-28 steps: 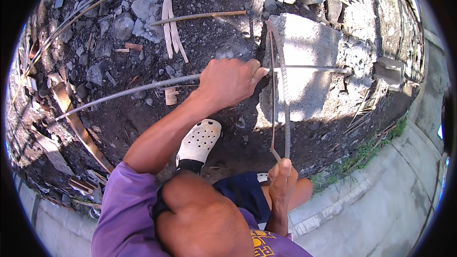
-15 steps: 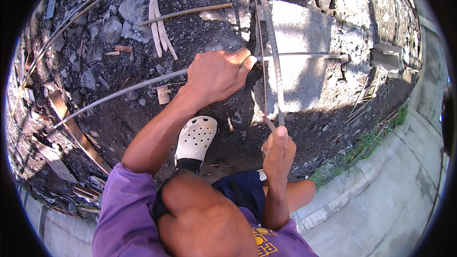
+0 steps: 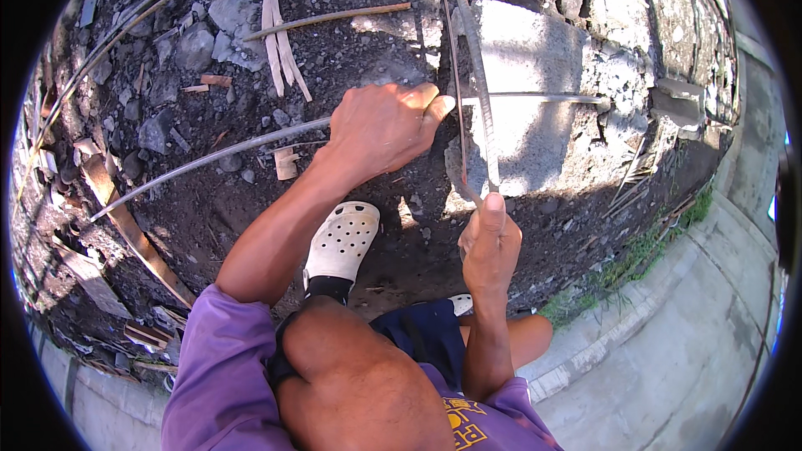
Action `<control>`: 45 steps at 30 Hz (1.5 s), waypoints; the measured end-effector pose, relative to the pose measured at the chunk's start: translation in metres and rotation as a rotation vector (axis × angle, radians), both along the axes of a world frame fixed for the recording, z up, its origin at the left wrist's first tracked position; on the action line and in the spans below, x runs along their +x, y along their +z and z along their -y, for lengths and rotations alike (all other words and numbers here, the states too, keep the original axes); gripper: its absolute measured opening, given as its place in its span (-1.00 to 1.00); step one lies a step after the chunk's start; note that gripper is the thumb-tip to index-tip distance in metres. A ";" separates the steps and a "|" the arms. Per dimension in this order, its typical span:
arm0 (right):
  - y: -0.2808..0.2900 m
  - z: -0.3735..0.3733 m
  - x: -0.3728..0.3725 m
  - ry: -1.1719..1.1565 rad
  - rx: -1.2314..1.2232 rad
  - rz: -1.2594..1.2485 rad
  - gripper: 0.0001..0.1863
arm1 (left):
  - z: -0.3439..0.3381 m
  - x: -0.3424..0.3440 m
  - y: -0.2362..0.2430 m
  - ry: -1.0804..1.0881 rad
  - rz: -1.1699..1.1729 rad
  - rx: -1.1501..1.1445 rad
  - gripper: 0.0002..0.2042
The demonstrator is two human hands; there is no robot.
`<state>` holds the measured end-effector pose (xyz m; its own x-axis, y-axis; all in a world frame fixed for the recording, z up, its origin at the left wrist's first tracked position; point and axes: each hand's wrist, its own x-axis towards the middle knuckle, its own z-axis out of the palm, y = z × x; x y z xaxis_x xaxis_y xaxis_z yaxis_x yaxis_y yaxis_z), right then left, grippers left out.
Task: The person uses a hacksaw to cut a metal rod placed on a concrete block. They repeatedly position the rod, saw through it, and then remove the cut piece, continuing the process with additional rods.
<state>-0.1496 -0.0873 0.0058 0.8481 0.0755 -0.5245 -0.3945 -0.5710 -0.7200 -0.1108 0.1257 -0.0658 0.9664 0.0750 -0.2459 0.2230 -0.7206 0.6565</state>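
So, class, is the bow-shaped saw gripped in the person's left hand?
No, the right hand grips the bow-shaped saw, while the left hand holds the long thin rod.

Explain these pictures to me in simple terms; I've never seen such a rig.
There is no machine: these are a person's bare hands, seen from above by a fisheye camera worn on the head, so straight edges bend near the rim. The left hand grips a long, thin, grey rod, apparently metal. The right hand holds a bow-shaped, grey, thin-bladed saw, which crosses the rod in this view. Beyond it, the rod extends over a pale, rough concrete slab. On dark, stony soil lie pale, split wooden strips.
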 end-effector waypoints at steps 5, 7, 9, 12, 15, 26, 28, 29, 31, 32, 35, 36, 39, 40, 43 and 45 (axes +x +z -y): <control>-0.005 0.005 -0.004 0.050 -0.051 0.057 -0.35 | 0.001 0.002 0.000 -0.015 -0.042 0.014 -0.58; -0.005 0.011 -0.014 0.049 -0.120 0.060 -0.34 | 0.000 0.002 0.000 -0.033 -0.075 -0.005 -0.58; 0.002 0.020 -0.029 0.038 -0.151 0.045 -0.34 | 0.000 0.002 -0.001 -0.035 -0.064 -0.015 -0.56; 0.025 0.031 -0.051 0.015 -0.157 -0.012 -0.35 | 0.000 0.001 -0.003 -0.012 -0.021 -0.007 -0.55; 0.033 0.028 -0.047 -0.028 -0.165 -0.021 -0.37 | 0.002 0.002 -0.005 -0.013 -0.037 -0.011 -0.56; 0.023 0.027 -0.049 0.001 -0.168 -0.004 -0.36 | 0.001 0.002 -0.003 -0.007 -0.035 -0.029 -0.55; 0.037 0.036 -0.061 -0.031 -0.237 -0.051 -0.36 | 0.002 0.002 -0.005 0.005 -0.027 -0.011 -0.55; 0.040 0.037 -0.060 0.008 -0.189 -0.025 -0.36 | 0.003 0.002 -0.006 -0.004 -0.044 -0.012 -0.55; 0.036 0.030 -0.047 0.026 -0.166 -0.013 -0.35 | 0.003 0.002 -0.005 0.000 -0.039 -0.016 -0.53; 0.030 0.023 -0.035 0.052 -0.195 0.000 -0.35 | 0.003 0.001 -0.004 -0.004 -0.046 -0.016 -0.54; 0.006 -0.005 0.002 0.127 -0.258 0.099 -0.33 | 0.001 0.003 -0.001 -0.013 -0.042 -0.016 -0.56; 0.002 -0.014 0.010 0.179 -0.218 0.200 -0.32 | 0.000 0.003 0.000 -0.016 -0.041 -0.014 -0.57; 0.003 -0.025 0.017 0.121 -0.250 0.099 -0.33 | 0.000 0.000 0.000 0.004 -0.022 -0.002 -0.60; 0.006 -0.026 0.017 0.144 -0.217 0.155 -0.33 | 0.001 -0.001 -0.001 0.004 -0.009 -0.005 -0.61; 0.010 -0.022 0.016 0.142 -0.224 0.120 -0.33 | -0.004 -0.007 -0.006 -0.032 0.033 -0.034 -0.63; 0.009 -0.020 0.016 0.143 -0.189 0.111 -0.33 | -0.010 -0.013 -0.006 -0.016 0.128 -0.036 -0.56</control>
<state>-0.1339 -0.0676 0.0151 0.8891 0.1079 -0.4448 -0.2247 -0.7437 -0.6296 -0.1234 0.1359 -0.0721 0.9910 0.0530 -0.1230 0.1248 -0.6990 0.7042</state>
